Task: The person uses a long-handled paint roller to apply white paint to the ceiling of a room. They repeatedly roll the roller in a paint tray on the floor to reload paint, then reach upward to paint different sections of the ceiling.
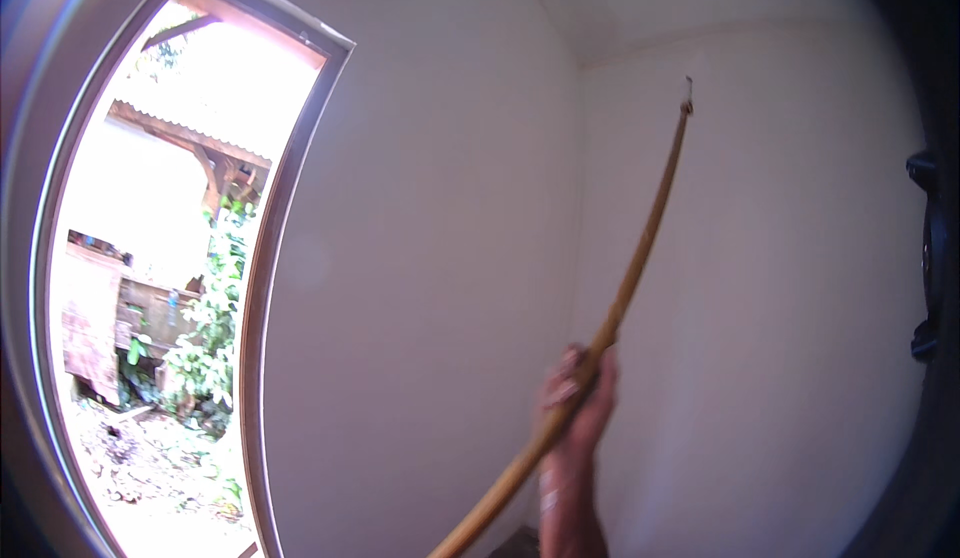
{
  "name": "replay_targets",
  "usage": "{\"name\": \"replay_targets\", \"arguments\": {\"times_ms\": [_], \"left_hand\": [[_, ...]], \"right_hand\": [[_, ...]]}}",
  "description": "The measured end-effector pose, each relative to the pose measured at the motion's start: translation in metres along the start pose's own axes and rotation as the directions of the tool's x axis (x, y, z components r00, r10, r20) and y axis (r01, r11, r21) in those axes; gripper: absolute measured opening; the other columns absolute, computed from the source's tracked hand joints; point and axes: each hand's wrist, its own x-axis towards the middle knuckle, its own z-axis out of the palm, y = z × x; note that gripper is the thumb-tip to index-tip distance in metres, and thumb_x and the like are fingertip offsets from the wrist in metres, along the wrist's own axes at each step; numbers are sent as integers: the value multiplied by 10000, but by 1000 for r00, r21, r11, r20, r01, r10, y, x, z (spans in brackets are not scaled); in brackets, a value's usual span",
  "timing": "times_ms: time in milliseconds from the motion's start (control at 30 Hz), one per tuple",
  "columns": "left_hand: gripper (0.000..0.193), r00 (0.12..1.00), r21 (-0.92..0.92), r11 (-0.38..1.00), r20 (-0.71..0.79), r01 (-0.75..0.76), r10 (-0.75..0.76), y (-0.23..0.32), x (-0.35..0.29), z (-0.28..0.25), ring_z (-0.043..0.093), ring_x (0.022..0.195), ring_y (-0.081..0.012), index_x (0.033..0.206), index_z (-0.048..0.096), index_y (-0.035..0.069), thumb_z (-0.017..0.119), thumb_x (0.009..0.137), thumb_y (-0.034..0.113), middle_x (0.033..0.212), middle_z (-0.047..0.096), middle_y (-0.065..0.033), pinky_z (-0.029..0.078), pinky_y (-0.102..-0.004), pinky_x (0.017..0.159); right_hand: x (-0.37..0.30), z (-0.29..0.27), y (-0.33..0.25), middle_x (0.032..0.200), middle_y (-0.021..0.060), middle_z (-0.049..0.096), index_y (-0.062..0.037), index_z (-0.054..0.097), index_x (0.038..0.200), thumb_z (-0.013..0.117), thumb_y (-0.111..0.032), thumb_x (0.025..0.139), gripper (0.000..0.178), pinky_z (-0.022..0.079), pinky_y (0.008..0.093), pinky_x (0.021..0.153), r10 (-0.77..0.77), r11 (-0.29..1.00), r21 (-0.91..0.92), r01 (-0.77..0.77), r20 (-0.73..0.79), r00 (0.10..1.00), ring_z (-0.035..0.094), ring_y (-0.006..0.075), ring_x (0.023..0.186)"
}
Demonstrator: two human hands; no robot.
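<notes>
My right hand (580, 390) is raised in front of me, its fingers wrapped round a long wooden pole (638, 256). The pole slants from the lower edge up to the right, and its near end runs out of the picture. At its thin far end (686, 108) there is a knotted or bound spot with a small pale piece and a dark tip, too small to make out. That end shows against the upper part of the pale wall (750, 258), below the ceiling; I cannot tell whether it touches. My left hand is out of the picture.
On the left, a tall framed opening (268, 288) gives onto a bright yard with green plants (210, 333) and a corrugated roof (190, 130). Two plain walls meet in a corner behind my hand. A dark object (930, 258) shows at the right rim.
</notes>
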Motion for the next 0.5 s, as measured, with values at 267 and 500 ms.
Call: {"name": "replay_targets", "arguments": {"times_ms": [267,500], "left_hand": [[324,949,-146,984,-312,-102,52,198,131,42,601,707,-318,1139,602,93,669,1002,379,780,610,-175,467,-451,650],[276,834,153,968,-492,-198,248,283,202,-36,572,627,-172,1197,645,6,599,1032,223,666,582,-67,518,-351,607]], "right_hand": [[-22,-55,74,649,-15,500,-153,477,803,431,-739,995,618,405,263,394,125,934,-336,-126,-24,992,437,107,437],[134,29,33,694,-12,472,-165,419,1243,450,-589,1056,465,374,272,388,-37,983,-174,65,158,987,434,99,455]]}}
